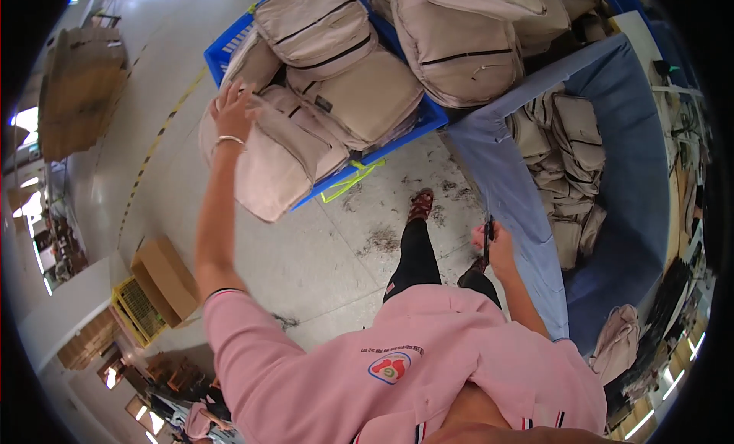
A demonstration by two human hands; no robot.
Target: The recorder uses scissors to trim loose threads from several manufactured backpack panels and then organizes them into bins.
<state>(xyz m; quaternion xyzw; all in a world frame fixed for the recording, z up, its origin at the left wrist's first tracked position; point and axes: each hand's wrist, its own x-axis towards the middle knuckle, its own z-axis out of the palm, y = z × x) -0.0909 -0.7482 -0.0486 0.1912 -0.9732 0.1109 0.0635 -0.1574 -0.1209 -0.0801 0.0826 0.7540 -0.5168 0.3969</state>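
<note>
My left hand (pixel 233 111) reaches out to the left side of a blue plastic crate (pixel 436 117). Its fingers are spread and rest at the upper end of a beige backpack (pixel 277 173), which lies over the crate's near left edge. More beige backpacks with dark zippers, such as this backpack (pixel 355 92), fill the crate. Low on the right, beside a blue cloth-lined bin (pixel 527 238), my right hand (pixel 501 249) is closed around a slim black tool (pixel 487 241). Its exact kind is too small to make out.
Beige bags (pixel 577 142) lie inside the cloth-lined bin. Another backpack pile (pixel 459 50) stands at the far side. A yellow-green strap (pixel 352 180) hangs at the crate's near edge. A cardboard box (pixel 164 280) and a yellow crate (pixel 138 306) stand on the left floor.
</note>
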